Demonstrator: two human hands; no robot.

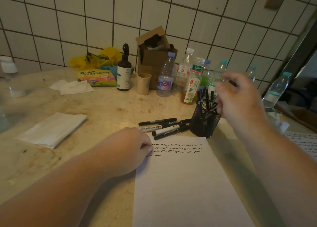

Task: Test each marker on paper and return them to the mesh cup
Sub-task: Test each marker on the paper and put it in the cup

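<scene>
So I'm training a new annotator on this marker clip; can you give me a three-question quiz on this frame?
1. True or false: the mesh cup already holds some markers.
2. Where do the loose markers lie? A) on the folded tissue B) on the table between the paper and the bottles C) inside the cardboard box
3. Which of the hands rests on the paper's top left corner?

Key: 1 true; 2 B; 3 the left hand. The right hand is raised beside the cup, blurred.
</scene>
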